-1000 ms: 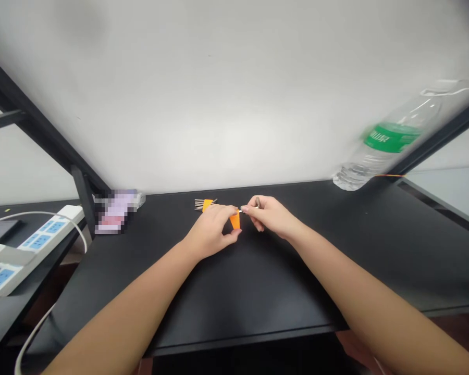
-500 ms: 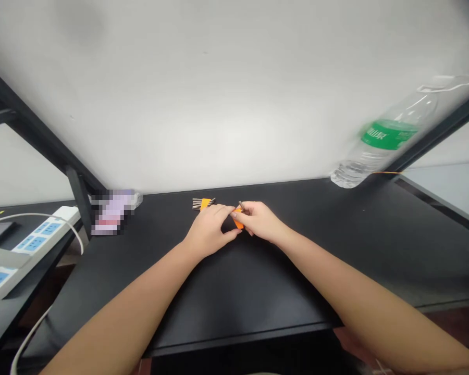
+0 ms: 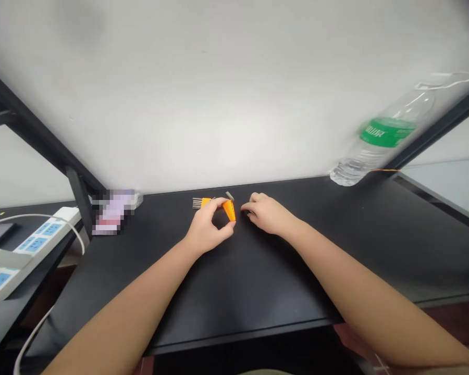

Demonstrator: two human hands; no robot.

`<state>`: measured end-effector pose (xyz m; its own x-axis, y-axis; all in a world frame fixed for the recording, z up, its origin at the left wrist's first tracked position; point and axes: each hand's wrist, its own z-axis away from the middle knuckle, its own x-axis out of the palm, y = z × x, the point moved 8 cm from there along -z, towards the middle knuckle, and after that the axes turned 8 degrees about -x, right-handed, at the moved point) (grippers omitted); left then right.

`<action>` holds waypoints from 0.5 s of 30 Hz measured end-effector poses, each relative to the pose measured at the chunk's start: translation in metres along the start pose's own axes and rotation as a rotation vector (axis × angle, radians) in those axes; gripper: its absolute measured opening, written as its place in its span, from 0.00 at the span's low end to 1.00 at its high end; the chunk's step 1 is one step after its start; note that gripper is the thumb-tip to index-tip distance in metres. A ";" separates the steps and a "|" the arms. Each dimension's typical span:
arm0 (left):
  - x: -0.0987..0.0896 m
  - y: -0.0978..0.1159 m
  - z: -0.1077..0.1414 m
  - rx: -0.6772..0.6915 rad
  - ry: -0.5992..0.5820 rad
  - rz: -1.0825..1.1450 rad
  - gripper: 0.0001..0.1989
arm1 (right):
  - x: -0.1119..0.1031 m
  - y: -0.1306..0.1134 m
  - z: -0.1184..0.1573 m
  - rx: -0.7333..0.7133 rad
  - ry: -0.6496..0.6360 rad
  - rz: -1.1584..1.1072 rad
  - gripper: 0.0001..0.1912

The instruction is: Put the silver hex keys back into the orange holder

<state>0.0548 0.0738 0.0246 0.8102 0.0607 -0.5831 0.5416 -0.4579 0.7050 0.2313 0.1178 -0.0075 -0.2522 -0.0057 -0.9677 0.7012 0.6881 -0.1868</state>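
The left hand (image 3: 205, 226) pinches an orange wedge-shaped holder (image 3: 230, 211) by its ends — presumably leaving its edge exposed toward the right hand (image 3: 268, 213), whose curled fingers hide whether they hold anything. Metal rods (image 3: 197, 203) lie beyond on the black tabletop (image 3: 258, 291), before a pale wall (image 3: 234, 104).

Right grip (image 3: 266, 213) drawn back from orange holder (image 3: 229, 210), slim metal piece (image 3: 229, 196) now clear of it
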 end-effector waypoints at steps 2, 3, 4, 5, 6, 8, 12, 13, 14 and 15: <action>-0.001 0.000 0.000 -0.007 0.001 0.048 0.25 | 0.002 -0.005 -0.002 0.006 -0.029 0.021 0.13; -0.001 -0.001 0.000 -0.010 -0.001 0.065 0.24 | 0.002 -0.007 -0.003 0.010 -0.045 0.017 0.11; -0.001 -0.001 0.000 -0.010 -0.001 0.075 0.24 | 0.002 -0.010 -0.003 0.014 -0.060 0.006 0.10; -0.001 -0.002 0.000 -0.011 -0.001 0.077 0.24 | 0.002 -0.012 -0.003 0.018 -0.075 -0.009 0.08; -0.002 -0.003 0.000 -0.012 -0.001 0.074 0.24 | 0.002 -0.014 -0.002 0.025 -0.089 -0.024 0.07; -0.002 -0.004 0.000 -0.008 0.002 0.065 0.24 | 0.002 -0.015 0.000 0.047 -0.119 -0.050 0.04; -0.004 -0.004 -0.001 0.005 0.021 0.050 0.23 | -0.001 -0.018 0.002 0.050 -0.117 -0.223 0.06; -0.005 -0.004 -0.001 0.004 0.029 0.042 0.23 | -0.005 -0.019 0.002 0.032 -0.084 -0.313 0.07; -0.005 -0.005 -0.001 0.001 0.032 0.034 0.22 | -0.010 -0.019 0.002 0.016 -0.029 -0.415 0.08; -0.005 -0.005 -0.001 -0.002 0.032 0.026 0.22 | -0.017 -0.017 0.003 0.011 0.041 -0.520 0.08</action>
<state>0.0482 0.0768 0.0247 0.8309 0.0772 -0.5510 0.5206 -0.4575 0.7209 0.2254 0.1039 0.0119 -0.5952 -0.3160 -0.7389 0.4830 0.5942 -0.6431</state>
